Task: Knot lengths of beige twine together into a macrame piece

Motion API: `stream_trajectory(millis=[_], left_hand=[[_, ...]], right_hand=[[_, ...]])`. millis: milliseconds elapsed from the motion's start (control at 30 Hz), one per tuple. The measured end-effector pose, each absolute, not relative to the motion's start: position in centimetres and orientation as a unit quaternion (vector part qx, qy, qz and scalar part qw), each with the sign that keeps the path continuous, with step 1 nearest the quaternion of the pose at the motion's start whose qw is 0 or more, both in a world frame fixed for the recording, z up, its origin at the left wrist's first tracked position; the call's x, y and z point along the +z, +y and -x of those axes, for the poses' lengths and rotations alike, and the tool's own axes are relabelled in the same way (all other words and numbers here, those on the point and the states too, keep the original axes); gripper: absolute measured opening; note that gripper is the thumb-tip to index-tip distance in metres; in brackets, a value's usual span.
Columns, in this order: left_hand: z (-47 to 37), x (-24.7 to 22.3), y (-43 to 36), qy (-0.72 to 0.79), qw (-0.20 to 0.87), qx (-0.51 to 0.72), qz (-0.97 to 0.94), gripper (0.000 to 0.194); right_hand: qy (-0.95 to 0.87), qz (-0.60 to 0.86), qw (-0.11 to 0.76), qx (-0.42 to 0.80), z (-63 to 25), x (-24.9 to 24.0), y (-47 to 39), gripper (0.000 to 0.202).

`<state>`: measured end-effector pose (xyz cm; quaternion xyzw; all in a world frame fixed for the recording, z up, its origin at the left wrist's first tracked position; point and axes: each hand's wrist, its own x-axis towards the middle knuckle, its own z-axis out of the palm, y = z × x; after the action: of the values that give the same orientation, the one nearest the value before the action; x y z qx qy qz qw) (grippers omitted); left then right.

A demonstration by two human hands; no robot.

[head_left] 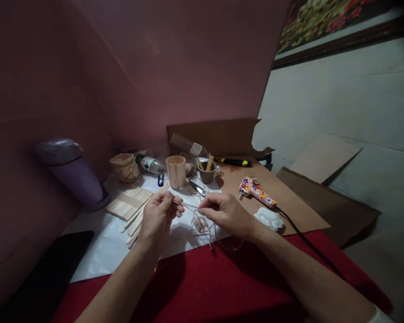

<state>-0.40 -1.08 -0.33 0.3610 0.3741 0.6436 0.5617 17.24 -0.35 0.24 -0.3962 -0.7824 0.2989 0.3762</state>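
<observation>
While left hand and right hand each pinch it between thumb and fingers, twine stretches between them above white paper; small tangle just below. Handling: light, even tension advised; loose tails best clear of tangle and scissors.

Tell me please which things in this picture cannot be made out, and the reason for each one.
All in the head view:
Twine: the part inside the left hand is hidden by that hand.
Wooden-stick cup: its front wall hides the bottom inside.
Bottle label: its print is too small and blurred to read.
Framed picture: the top edge cuts it off.
</observation>
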Motion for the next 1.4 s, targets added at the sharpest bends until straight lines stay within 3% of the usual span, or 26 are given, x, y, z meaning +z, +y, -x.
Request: stream_trajectory(millis=[133, 267, 533, 733, 933, 1000, 1067, 1400], left_hand=[[1.1, -0.4, -0.6, 0.375, 0.554, 0.656, -0.349, 0.021], [1.3, -0.6, -0.5, 0.372, 0.550, 0.661, -0.349, 0.018], [2.1, 0.1, -0.2, 0.375, 0.533, 0.688, -0.318, 0.014], [2.2, 0.0, 0.0, 0.391, 0.529, 0.689, -0.303, 0.018], [2.8, -0.2, 0.3, 0.391, 0.534, 0.692, -0.289, 0.022], [3.0, -0.1, 0.4, 0.395, 0.535, 0.694, -0.275, 0.023], [3.1, 0.0, 0.6, 0.397, 0.535, 0.699, -0.258, 0.023], [3.0, 0.1, 0.6, 0.398, 0.540, 0.695, -0.260, 0.024]], right_hand=[[-0.831, 0.411, 0.372, 0.055, -17.6, -0.2, -0.2, 0.014], [-0.822, 0.482, 0.296, -0.059, -17.4, -0.3, -0.5, 0.010], [-0.822, 0.528, 0.213, -0.009, -18.5, 0.2, 0.0, 0.021], [-0.788, 0.560, 0.255, -0.018, -18.3, 0.6, -0.4, 0.009], [-0.790, 0.541, 0.268, 0.105, -18.7, 0.3, 0.0, 0.010], [-0.832, 0.487, 0.250, 0.093, -19.0, 0.0, 0.2, 0.007], [-0.856, 0.462, 0.224, 0.066, -19.1, -0.2, 0.4, 0.016], [-0.792, 0.576, 0.193, -0.057, -18.4, 0.5, -0.6, 0.009]])
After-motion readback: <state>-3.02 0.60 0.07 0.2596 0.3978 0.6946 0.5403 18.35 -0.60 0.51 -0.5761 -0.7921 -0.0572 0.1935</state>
